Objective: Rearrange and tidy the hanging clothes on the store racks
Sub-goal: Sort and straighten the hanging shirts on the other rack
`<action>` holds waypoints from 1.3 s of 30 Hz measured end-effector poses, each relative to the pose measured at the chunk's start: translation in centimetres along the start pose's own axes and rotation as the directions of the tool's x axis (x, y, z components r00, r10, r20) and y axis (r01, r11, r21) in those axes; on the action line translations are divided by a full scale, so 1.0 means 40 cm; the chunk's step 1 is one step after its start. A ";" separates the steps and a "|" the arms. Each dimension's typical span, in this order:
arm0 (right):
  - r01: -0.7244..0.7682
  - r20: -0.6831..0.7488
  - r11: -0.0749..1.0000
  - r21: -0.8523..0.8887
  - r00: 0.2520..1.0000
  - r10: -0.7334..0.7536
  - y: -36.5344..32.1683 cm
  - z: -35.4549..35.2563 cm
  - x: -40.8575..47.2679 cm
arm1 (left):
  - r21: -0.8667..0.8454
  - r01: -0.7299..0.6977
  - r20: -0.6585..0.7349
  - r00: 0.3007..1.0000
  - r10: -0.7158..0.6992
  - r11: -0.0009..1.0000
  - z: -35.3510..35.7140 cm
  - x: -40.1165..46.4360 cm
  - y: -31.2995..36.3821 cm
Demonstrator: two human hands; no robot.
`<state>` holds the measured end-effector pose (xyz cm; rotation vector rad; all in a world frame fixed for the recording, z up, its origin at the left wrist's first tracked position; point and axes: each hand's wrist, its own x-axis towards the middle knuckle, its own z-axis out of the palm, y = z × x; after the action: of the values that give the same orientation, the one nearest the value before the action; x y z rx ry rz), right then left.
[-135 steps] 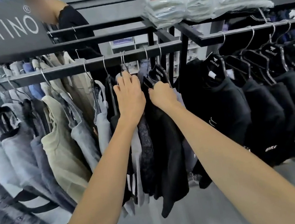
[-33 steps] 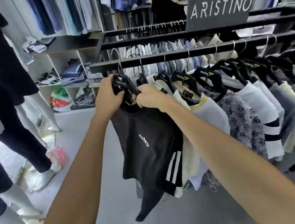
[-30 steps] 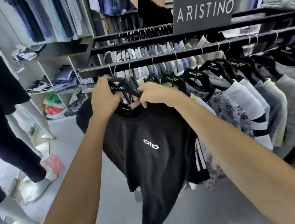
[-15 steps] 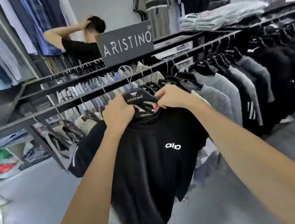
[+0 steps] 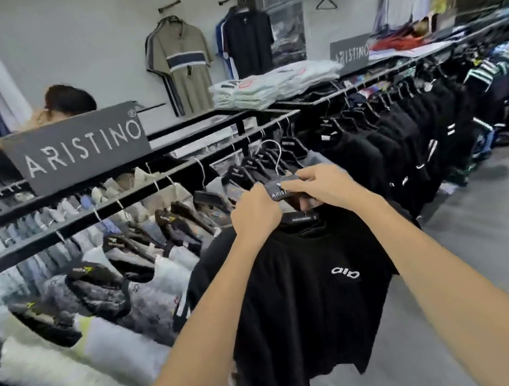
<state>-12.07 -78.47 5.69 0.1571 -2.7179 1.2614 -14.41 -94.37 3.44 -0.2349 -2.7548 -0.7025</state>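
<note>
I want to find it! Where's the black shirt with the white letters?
In the head view's middle, the black shirt hangs on a hanger gripped by both hands, just before the rack.

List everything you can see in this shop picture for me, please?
Black T-shirt: one, black with a small white logo, on a hanger held clear of the rack, centre.
Hanger: one, black with a metal hook, gripped by both hands.
Sign: one, dark grey with white lettering, on the near rack, left.
Near rack: one, black bars, hung with grey and pale tops.
Dark tops: a long row, mostly black, on the rack at right.
Folded clothes: one pile, pale, on top of the rack.
Polo shirts: two, one olive, one dark, on the back wall.
Another person: one, behind the sign.
Left hand: grips the hanger.
Right hand: grips the hanger.
</note>
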 end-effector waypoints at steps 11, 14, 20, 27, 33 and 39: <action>-0.249 -0.281 0.930 -0.271 0.944 0.171 0.322 -0.331 0.004 | -0.239 -0.129 0.194 0.965 0.177 0.963 0.326 0.150 0.381; -0.319 -0.320 0.899 -0.301 0.922 0.220 0.386 -0.405 0.023 | -0.316 -0.178 0.260 0.928 0.266 0.932 0.403 0.206 0.453; -0.438 -0.377 0.794 -0.422 0.881 0.286 0.517 -0.522 0.085 | -0.410 -0.276 0.460 0.760 0.458 0.869 0.543 0.339 0.567; -0.468 -0.389 0.698 -0.542 0.876 0.286 0.601 -0.539 0.227 | -0.283 -0.350 0.488 0.749 0.448 0.893 0.651 0.488 0.584; -0.460 -0.354 0.700 -0.546 0.884 0.305 0.654 -0.529 0.371 | -0.031 -0.413 0.450 0.807 0.381 0.910 0.686 0.589 0.558; -0.352 -0.229 0.745 -0.566 0.936 0.268 0.710 -0.490 0.527 | 0.134 -0.339 0.502 0.833 0.231 0.931 0.722 0.688 0.466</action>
<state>-35.55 -45.94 0.50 -0.4560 -2.9397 0.3632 -43.00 -61.69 -3.88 -0.8626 -3.1191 -0.2795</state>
